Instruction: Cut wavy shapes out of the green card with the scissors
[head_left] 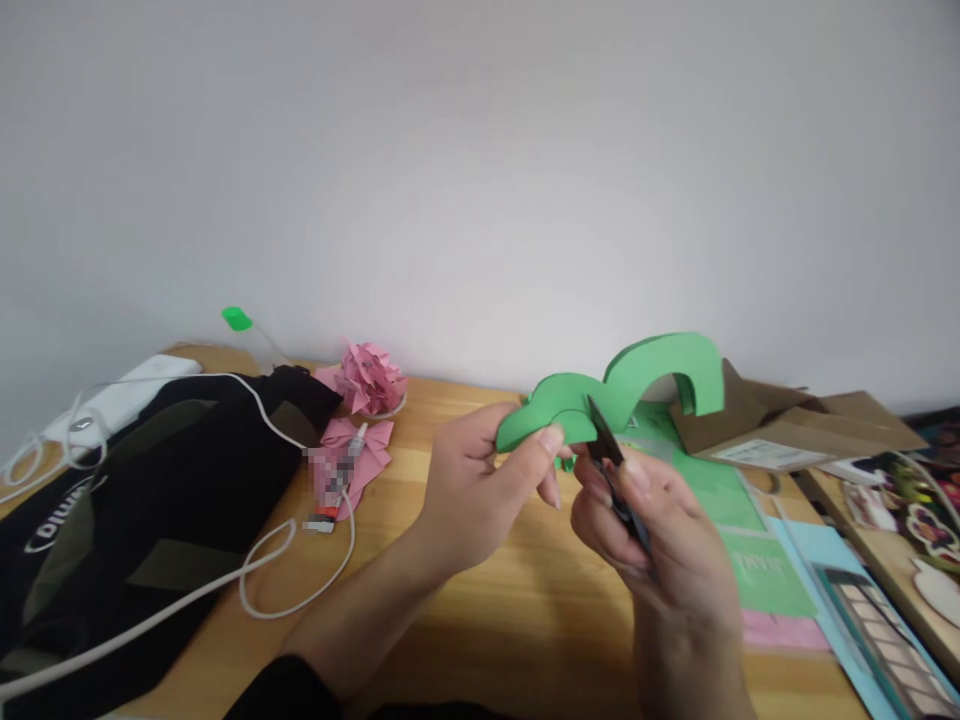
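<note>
A curved, wavy piece of green paper [664,362] is held up above the wooden table. My left hand [487,480] pinches its left end between thumb and fingers. Black scissors [616,480] are in my right hand [667,540], their blades pointing up and to the left at the paper's middle, where they overlap it. The paper's right part arches up and curls down past the scissors. Fingers of my right hand hide most of the scissor handles.
A black bag [202,500] and white cable [292,610] lie left, near a pink paper flower [370,378] and a glue tube [345,470]. Right are an opened cardboard box [795,425], green sheets [765,575] and a palette [885,640]. A wall [480,180] rises behind.
</note>
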